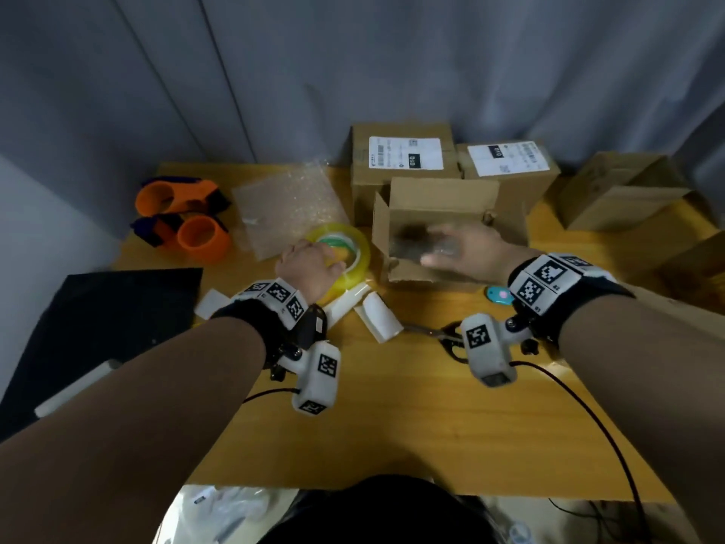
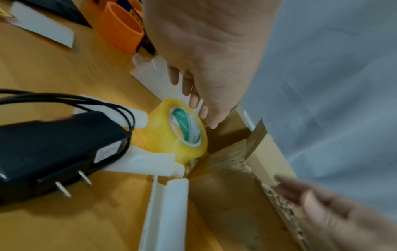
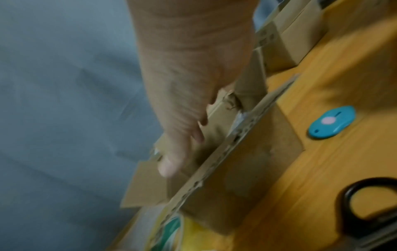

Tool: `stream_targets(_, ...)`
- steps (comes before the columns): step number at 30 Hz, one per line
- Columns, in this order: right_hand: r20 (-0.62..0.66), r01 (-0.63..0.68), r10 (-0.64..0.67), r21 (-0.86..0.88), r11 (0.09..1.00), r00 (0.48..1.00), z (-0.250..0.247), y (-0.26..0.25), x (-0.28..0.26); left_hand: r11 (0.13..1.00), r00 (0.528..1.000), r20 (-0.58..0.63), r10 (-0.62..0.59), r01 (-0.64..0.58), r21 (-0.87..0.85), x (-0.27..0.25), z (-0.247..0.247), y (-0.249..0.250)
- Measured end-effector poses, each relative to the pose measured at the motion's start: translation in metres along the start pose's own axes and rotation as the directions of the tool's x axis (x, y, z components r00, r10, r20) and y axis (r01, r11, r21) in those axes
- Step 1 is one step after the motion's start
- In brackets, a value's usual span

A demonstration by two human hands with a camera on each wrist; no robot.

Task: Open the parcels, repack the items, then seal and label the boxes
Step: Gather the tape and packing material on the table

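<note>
Reaching over the open brown cardboard box [image 1: 443, 229], right hand [image 1: 463, 245] spreads relaxed, grasping nothing. Yellow-tinted clear tape roll [image 1: 345, 249] lies flat just left of box; left hand [image 1: 310, 265] rests atop it, grip indeterminate. Left hand nearer.

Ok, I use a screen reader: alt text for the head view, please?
A person's right hand reaches into an open cardboard box on a wooden table, while the left hand rests on a yellow tape roll. Labelled boxes stand behind.
</note>
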State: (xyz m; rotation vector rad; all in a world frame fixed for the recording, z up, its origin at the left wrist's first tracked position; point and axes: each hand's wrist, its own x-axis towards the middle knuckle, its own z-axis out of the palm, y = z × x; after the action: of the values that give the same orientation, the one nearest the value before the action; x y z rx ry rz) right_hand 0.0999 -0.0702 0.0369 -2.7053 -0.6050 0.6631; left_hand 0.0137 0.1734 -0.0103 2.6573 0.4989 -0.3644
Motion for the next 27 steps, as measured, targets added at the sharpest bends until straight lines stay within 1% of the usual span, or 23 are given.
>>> stream_targets(1,0.136,0.005,0.006,-0.084,0.996,0.991,0.003,0.011,0.001,1.0,1.0,0.011,0.013,-0.013,-0.025,-0.001,-0.003,0.004)
stream_targets(2,0.218,0.014,0.023,-0.168,0.986,0.976,0.008,0.018,-0.001,0.998,0.999,0.007,0.035,-0.034,-0.045,-0.001,-0.005,0.008)
stream_targets(3,0.246,0.024,0.033,-0.225,0.974,0.969,0.014,0.025,-0.001,0.997,0.999,0.007,0.048,-0.047,-0.059,-0.002,-0.007,0.011)
stream_targets(4,0.236,0.021,0.041,-0.254,0.967,0.971,0.019,0.028,-0.002,0.996,0.998,0.0,0.061,-0.061,-0.072,-0.004,-0.008,0.015)
stream_targets(7,0.139,-0.025,0.053,-0.197,0.98,0.989,0.032,0.026,-0.004,0.992,0.996,-0.036,0.078,-0.081,-0.1,-0.013,-0.013,0.025)
stream_targets(9,0.058,-0.001,0.011,-0.167,0.986,0.998,0.029,0.022,-0.005,0.986,0.996,-0.058,0.075,-0.083,-0.144,-0.016,-0.017,0.031)
stream_targets(12,-0.031,0.056,-0.06,-0.116,0.992,0.998,0.008,0.017,-0.011,0.979,0.985,-0.15,0.086,-0.112,-0.171,-0.013,-0.026,0.046)
stream_targets(14,-0.008,0.094,-0.095,-0.118,0.989,0.995,-0.006,0.019,-0.019,0.974,0.989,-0.11,0.099,-0.119,-0.193,-0.013,-0.029,0.063)
stream_targets(16,-0.005,0.11,-0.112,-0.169,0.98,0.994,-0.014,0.027,-0.028,0.956,0.994,0.018,0.109,-0.1,-0.275,-0.014,-0.025,0.082)
stream_targets(17,-0.029,0.107,-0.113,-0.175,0.979,0.993,-0.017,0.034,-0.032,0.95,0.991,0.076,0.109,-0.081,-0.302,-0.017,-0.024,0.094)
stream_targets(18,-0.06,0.095,-0.106,-0.167,0.981,0.993,-0.019,0.041,-0.038,0.947,0.986,0.108,0.125,-0.086,-0.311,-0.015,-0.016,0.1)
stream_targets(20,-0.137,0.058,-0.079,-0.146,0.988,0.987,-0.024,0.059,-0.046,0.964,0.984,0.156,0.089,-0.046,-0.263,-0.014,-0.002,0.113)
stream_targets(21,-0.167,0.031,-0.055,-0.141,0.99,0.984,-0.027,0.067,-0.05,0.98,0.983,0.177,0.044,-0.008,-0.201,-0.014,0.006,0.117)
stream_targets(22,-0.192,0.006,-0.03,-0.126,0.992,0.981,-0.029,0.075,-0.053,0.993,0.987,0.161,0.024,-0.005,-0.114,-0.011,0.013,0.119)
stream_targets(23,-0.205,-0.015,-0.004,-0.093,0.996,0.979,-0.03,0.084,-0.055,0.998,0.991,0.131,-0.023,0.029,-0.046,-0.012,0.016,0.121)
stream_targets(24,-0.198,-0.034,0.025,-0.044,0.998,0.98,-0.033,0.09,-0.058,0.997,0.995,0.083,-0.053,0.057,-0.049,-0.007,0.02,0.119)
stream_targets(25,-0.169,-0.048,0.05,0.017,0.999,0.984,-0.035,0.097,-0.061,0.993,0.994,0.066,-0.089,0.094,-0.072,-0.01,0.02,0.121)
stream_targets(26,-0.115,-0.049,0.059,0.083,0.995,0.992,-0.037,0.102,-0.064,0.993,0.996,0.018,-0.082,0.083,-0.083,-0.005,0.022,0.119)
stream_targets(27,-0.052,-0.049,0.057,0.154,0.987,0.997,-0.039,0.105,-0.066,0.983,0.993,-0.016,-0.117,0.113,-0.145,-0.004,0.021,0.119)
